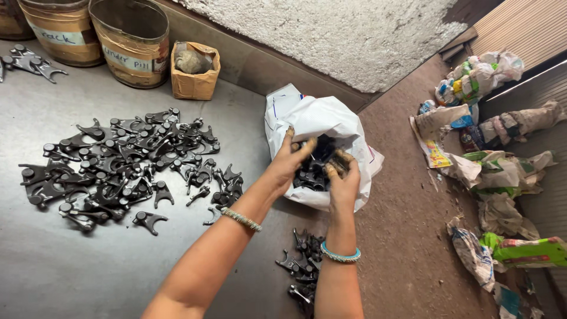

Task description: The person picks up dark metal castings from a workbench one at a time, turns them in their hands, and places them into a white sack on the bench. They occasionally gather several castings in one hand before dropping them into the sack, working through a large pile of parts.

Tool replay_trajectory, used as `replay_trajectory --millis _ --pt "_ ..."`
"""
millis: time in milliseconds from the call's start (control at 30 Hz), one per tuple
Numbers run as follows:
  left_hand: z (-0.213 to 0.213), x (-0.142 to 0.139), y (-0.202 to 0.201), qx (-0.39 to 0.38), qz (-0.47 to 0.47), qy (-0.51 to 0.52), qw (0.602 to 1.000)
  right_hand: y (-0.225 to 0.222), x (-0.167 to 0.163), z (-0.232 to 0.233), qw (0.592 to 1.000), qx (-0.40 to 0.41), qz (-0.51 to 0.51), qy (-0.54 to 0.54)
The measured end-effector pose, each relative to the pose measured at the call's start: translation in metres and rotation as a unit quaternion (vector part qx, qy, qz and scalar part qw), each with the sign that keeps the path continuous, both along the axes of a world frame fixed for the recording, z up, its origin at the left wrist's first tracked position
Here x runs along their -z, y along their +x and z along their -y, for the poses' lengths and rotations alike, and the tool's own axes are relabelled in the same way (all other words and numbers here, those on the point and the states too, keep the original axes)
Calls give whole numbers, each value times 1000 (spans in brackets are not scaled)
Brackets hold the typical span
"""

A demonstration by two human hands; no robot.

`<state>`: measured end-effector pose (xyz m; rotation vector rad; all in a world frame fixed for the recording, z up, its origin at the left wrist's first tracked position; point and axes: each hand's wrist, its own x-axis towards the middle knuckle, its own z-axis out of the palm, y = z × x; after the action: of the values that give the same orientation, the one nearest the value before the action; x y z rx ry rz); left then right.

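Both hands reach into a white bag of dark metal parts at the right edge of the worktop.

Head view: the left hand (290,158) and right hand (341,177) curl their fingers into the mouth of the white bag (331,121), each closing on black metal parts (312,171); how many each grips is hidden. The bag lies just beyond both hands, equally near. A big pile of parts (127,168) spreads left on the worktop (53,266); a smaller heap (302,266) sits near, partly cut off by the right forearm.
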<state>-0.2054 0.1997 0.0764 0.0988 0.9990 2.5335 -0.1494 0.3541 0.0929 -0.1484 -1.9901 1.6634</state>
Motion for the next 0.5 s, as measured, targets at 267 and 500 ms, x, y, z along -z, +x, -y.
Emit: replay_trajectory --millis 267,500 --pt "146 44 55 -128 -229 -665 700 63 55 93 933 -75 218 277" --pt "177 31 70 41 -179 -751 634 60 83 116 904 -122 91 400"
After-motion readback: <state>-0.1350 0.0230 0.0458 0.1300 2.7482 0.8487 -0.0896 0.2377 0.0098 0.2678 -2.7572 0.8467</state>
